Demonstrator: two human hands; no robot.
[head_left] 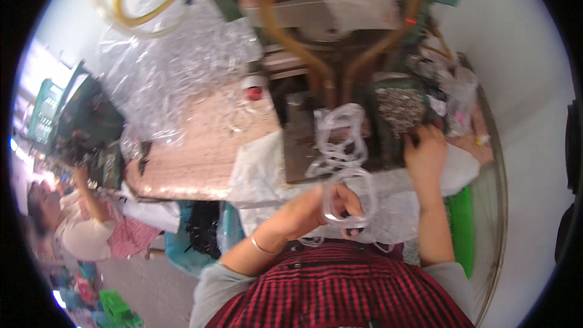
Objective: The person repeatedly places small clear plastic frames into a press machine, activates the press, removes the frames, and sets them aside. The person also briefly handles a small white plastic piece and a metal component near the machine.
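Note:
My left hand [331, 203] is closed around a clear plastic strip [343, 173] that loops up from my lap toward the machine. The strip trails onto the dark metal plate [297, 140] of the machine. My right hand [426, 149] reaches forward with fingers curled at the edge of a tray of small grey metal pieces [399, 108]; whether it holds any I cannot tell. A thin bangle sits on my left wrist.
Two copper-coloured curved tubes [331, 67] rise over the plate. A heap of clear plastic scrap [176, 67] covers the brown worktable [200, 158]. A red button [255, 93] sits nearby. Another person [79, 218] stands at lower left. A green crate [463, 218] is on my right.

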